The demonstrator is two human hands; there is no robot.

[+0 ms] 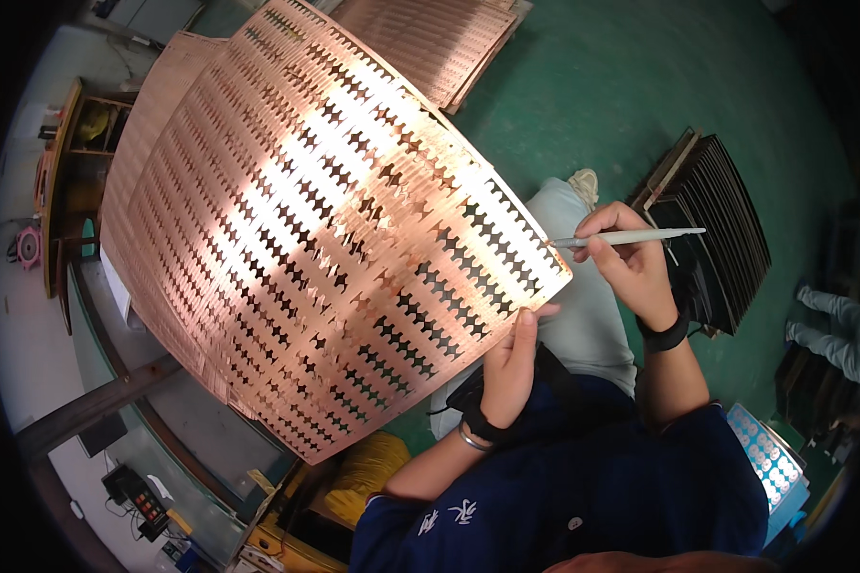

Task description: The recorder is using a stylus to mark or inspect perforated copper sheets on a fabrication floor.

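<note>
A large copper-coloured perforated sheet (pixel 287 191) stretches from the upper left to in front of my body, with rows of small cut-outs and a bright glare across it. My left hand (pixel 509 377) grips its near edge, thumb on top and the other fingers mostly hidden underneath. Between the fingers of my right hand (pixel 635 267) is a slim paintbrush (pixel 631 237) with a whitish tapered handle and a silvery collar. Its tip meets or hovers just over the sheet's right edge, near the corner; contact cannot be told.
More copper sheets (pixel 440 43) lie stacked at the top. A dark slatted stack (pixel 721 234) stands on the green floor (pixel 621 86) to the right. At left are a shelf (pixel 91 134) and a bench; a yellow bundle (pixel 368 477) sits below the sheet. Another person's legs (pixel 836 329) show far right.
</note>
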